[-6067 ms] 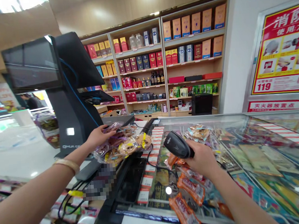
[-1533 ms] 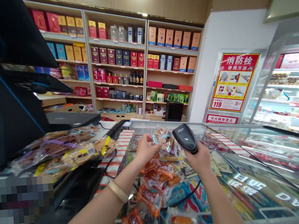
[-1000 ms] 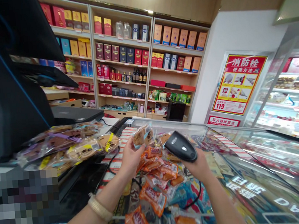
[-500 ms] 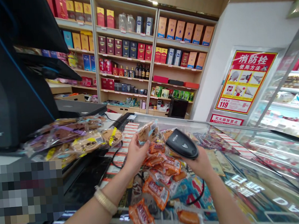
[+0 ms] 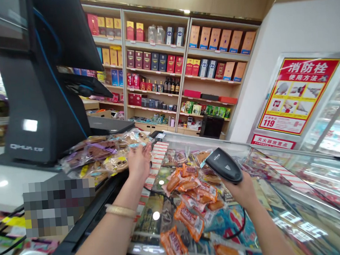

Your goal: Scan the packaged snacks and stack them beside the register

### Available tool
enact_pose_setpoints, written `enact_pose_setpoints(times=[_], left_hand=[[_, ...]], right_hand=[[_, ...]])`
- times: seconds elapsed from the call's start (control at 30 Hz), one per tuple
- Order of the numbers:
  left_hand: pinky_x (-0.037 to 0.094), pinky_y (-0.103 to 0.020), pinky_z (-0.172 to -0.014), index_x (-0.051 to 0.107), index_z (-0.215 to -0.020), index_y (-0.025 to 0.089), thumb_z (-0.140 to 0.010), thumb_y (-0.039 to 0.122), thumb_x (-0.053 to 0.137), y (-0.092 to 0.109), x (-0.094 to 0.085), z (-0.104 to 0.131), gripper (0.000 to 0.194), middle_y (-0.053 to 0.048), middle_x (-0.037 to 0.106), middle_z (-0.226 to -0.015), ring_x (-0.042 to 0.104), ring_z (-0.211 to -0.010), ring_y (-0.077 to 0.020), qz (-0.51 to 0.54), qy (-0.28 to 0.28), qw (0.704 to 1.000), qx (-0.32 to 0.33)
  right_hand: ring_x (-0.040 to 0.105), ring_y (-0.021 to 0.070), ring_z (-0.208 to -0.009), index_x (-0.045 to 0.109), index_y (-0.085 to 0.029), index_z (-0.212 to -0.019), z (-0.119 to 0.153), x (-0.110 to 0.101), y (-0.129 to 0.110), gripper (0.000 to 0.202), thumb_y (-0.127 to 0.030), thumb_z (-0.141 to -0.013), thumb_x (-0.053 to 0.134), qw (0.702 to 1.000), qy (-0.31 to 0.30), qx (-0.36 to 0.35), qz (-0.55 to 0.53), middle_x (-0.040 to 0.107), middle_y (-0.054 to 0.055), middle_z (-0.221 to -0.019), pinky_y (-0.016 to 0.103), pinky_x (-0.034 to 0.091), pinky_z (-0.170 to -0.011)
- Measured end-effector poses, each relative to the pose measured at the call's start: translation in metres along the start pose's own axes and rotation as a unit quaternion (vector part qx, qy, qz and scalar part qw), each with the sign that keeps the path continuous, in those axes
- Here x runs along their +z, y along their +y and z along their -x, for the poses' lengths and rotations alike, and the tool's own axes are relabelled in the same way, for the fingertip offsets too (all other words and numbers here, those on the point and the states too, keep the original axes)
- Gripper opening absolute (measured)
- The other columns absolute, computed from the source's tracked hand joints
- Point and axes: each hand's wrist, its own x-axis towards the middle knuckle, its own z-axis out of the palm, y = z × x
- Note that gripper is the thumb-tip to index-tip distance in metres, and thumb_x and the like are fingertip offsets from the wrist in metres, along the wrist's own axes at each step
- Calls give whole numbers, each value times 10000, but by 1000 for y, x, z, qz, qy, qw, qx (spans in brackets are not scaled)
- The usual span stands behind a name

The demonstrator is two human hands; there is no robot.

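My left hand [image 5: 139,161], with a gold bracelet at its wrist, is at the right end of a pile of clear-wrapped flat brown snacks [image 5: 98,149]. Its fingers are bent round a wrapped snack [image 5: 135,137] on that pile. In my right hand [image 5: 239,187] is a black handheld scanner [image 5: 223,165], held over the glass counter. Orange packets of sausages [image 5: 189,187] lie in a heap between my hands. Beside the scanner's front end lies another flat wrapped snack [image 5: 203,157].
A black point-of-sale terminal [image 5: 39,114] stands on the left. The glass display counter [image 5: 153,211] spans the front, with a black cable [image 5: 244,225] across it. Shelves of boxes [image 5: 151,44] rise behind, and a red poster [image 5: 299,93] hangs at right.
My left hand has moved left with a wrapped snack, from beside the scanner to the snack pile. The view has shifted left. My right hand still holds the scanner.
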Motion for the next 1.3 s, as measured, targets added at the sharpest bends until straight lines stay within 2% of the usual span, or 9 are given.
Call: enact_pose_setpoints(times=[0.27,0.37,0.5,0.67,0.83,1.0,1.1,1.2,1.3], left_hand=[[582,-212,-764,553,-913,153,-933,93,369,16,-7,-23,195,-78,662,-918,673,-970,-125,97,137,984,-62],[572,-213,-784,581,-1041,131,-978,276,332,14,-11,-27,295,-149,648,-1054,666,-979,-143,67,105,987,-106],[518,-243,-911,607,-1056,172,-904,287,479,7,-13,-24,229,-134,606,-1201,632,-1063,-143,37,53,996,-53],[531,-268,-811,637,-974,178,-719,242,668,-22,-5,5,264,-64,668,-971,651,-915,-154,-140,-57,989,11],[548,-344,-738,654,-1029,170,-712,340,657,-60,-2,47,360,-61,682,-871,658,-801,-199,-338,-287,896,-26],[421,-439,-1039,625,-1192,233,-677,245,703,-76,14,70,521,-116,615,-1231,566,-1162,-274,-482,-432,738,190],[351,-463,-1105,533,-1322,238,-658,225,730,-83,32,72,693,-131,529,-1371,479,-1281,-300,-525,-488,657,234],[328,-464,-1123,509,-1346,198,-700,209,696,-92,43,70,673,-156,492,-1417,444,-1322,-304,-552,-510,620,223],[338,-444,-1122,559,-1296,213,-745,172,628,-96,42,68,556,-134,512,-1411,454,-1325,-274,-539,-504,639,216]], right_hand=[[596,186,-530,654,-193,-653,1,1,1,211,-395,-694,604,1000,8,0,-1,681,24,-593,286,505,-538],[604,191,-535,652,-192,-659,2,0,7,225,-412,-691,619,1000,19,17,15,682,26,-598,285,509,-536],[642,219,-581,662,-185,-679,1,-3,16,249,-433,-681,649,997,56,32,42,705,53,-639,298,523,-547],[673,241,-623,686,-171,-734,0,-3,20,257,-422,-677,674,989,131,59,31,724,74,-673,310,533,-551],[673,243,-610,680,-174,-724,-1,-2,20,258,-428,-683,664,988,139,65,33,720,68,-656,311,528,-542],[677,245,-635,677,-176,-752,-1,1,21,283,-452,-700,643,991,118,56,39,728,84,-695,311,533,-569],[676,247,-641,667,-171,-765,-2,2,20,306,-468,-702,634,990,122,59,50,725,92,-710,314,528,-577],[670,240,-635,657,-173,-737,-2,2,19,292,-461,-708,621,990,122,51,56,713,84,-695,318,526,-590],[663,228,-626,654,-176,-731,-2,3,20,273,-445,-715,616,990,126,45,52,704,71,-685,312,522,-585]])
